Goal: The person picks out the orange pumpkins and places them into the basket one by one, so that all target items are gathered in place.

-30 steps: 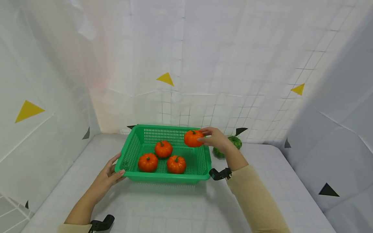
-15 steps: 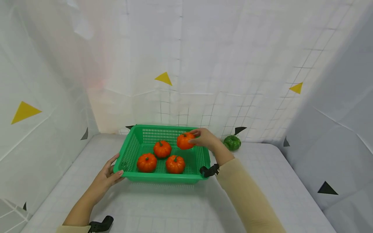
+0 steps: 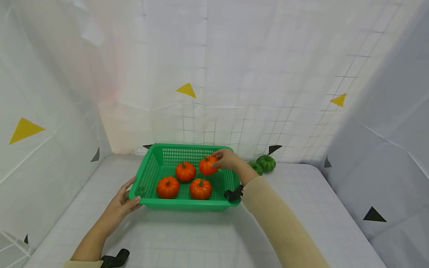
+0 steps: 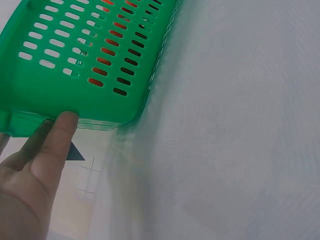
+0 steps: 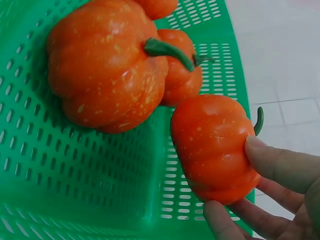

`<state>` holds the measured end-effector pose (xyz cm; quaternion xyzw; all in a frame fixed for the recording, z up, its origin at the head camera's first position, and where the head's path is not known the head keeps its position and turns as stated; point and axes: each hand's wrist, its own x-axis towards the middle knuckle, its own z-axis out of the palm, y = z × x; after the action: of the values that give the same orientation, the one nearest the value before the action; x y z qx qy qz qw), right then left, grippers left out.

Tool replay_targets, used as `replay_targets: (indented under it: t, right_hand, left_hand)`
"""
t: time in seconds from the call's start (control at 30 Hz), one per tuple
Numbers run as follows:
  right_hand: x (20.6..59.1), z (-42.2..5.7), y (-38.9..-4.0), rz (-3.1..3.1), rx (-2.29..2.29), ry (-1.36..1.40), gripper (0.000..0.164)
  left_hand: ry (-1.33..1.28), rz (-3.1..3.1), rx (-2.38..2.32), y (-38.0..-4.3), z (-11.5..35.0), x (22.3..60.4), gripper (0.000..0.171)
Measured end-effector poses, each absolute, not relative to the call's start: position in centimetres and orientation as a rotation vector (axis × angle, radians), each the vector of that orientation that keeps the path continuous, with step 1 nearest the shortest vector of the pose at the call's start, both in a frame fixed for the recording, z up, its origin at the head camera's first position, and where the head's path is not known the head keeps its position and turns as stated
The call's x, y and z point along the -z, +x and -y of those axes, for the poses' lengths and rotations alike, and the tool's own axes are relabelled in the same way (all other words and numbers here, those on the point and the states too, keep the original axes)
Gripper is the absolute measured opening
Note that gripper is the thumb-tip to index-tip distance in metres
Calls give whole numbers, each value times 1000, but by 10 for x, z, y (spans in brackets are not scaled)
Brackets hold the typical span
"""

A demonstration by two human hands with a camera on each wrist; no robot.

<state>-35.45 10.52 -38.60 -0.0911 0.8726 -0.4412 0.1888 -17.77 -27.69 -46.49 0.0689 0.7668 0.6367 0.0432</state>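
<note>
A green plastic basket [image 3: 187,204] with slotted walls stands on the table. Three small orange pumpkins lie inside: one at the back [image 3: 185,171], one at the left [image 3: 167,187], one at the front right [image 3: 200,189]. My right hand [image 3: 228,160] holds a fourth orange pumpkin [image 5: 215,147] over the basket's right part, its thumb near the green stem and fingers around the underside. With thumb and fingers at the rim, my left hand [image 3: 118,205] grips the basket's front left corner; in the left wrist view its fingers [image 4: 55,150] meet the green edge.
Two green pumpkins, one nearer [image 3: 256,168] and one farther right [image 3: 266,163], sit on the white table [image 3: 295,208] behind the right forearm. White sheets with yellow and black triangles hang at the back and both sides.
My right hand has moved left and slightly down with the pumpkin, farther over the basket. The green pumpkins now show more fully. My left hand stays at the basket's corner.
</note>
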Motion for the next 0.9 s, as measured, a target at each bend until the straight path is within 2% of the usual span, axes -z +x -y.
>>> replay_targets:
  t: [0.9]
  right_hand:
    - [416, -89, -376, -2516, 1038, -358, 48]
  left_hand:
    - [191, -2357, -1947, -177, 276, 466, 79]
